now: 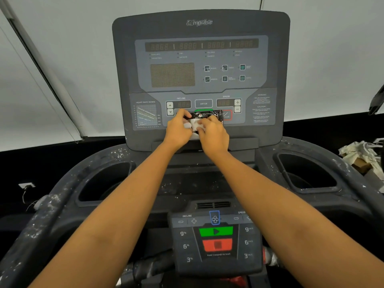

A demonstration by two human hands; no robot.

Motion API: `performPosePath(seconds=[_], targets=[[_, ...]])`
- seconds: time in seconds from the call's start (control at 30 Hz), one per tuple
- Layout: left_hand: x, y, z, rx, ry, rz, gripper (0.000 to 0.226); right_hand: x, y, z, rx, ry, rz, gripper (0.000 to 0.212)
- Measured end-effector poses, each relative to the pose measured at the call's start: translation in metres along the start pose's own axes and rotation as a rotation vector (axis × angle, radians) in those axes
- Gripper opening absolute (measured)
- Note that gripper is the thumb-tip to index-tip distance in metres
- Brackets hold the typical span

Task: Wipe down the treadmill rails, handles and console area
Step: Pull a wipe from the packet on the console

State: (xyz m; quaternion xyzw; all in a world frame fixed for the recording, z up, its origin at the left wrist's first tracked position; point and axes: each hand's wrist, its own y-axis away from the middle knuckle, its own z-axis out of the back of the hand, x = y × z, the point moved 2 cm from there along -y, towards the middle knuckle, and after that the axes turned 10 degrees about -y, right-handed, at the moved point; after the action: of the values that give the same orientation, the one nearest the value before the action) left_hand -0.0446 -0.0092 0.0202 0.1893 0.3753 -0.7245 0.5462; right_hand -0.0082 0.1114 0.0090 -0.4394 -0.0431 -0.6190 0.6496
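The grey treadmill console (200, 65) stands upright ahead, its displays dark. A black wipes packet (207, 115) rests against its lower button panel. My left hand (178, 129) grips the packet's left end. My right hand (214, 134) pinches a white wipe (194, 124) at the packet's opening. Below sits the lower control pad (217, 242) with a green and a red button. Dusty, speckled side rails (41, 215) curve down on both sides.
Two deep cup holders (101, 183) (307, 173) flank the console, speckled with white dust. Crumpled cloths and cardboard (361, 156) lie at the far right. A wall socket (26, 185) shows at the left, low on the dark wall band.
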Motion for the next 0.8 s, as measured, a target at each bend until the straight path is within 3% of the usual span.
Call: performPosePath(seconds=[0.3,0.57,0.8], targets=[[0.001,-0.006,0.009,0.09,-0.063,-0.041,0.039,0.003,0.002,-0.007,-0.119,0.025,-0.066,0.025],[-0.002,-0.003,0.007,0.085,-0.095,-0.048,0.034,0.011,-0.009,-0.003,-0.054,0.16,-0.033,0.013],[-0.002,0.001,0.004,0.073,-0.121,-0.067,0.037,0.005,-0.005,0.003,-0.09,-0.081,-0.101,0.01]])
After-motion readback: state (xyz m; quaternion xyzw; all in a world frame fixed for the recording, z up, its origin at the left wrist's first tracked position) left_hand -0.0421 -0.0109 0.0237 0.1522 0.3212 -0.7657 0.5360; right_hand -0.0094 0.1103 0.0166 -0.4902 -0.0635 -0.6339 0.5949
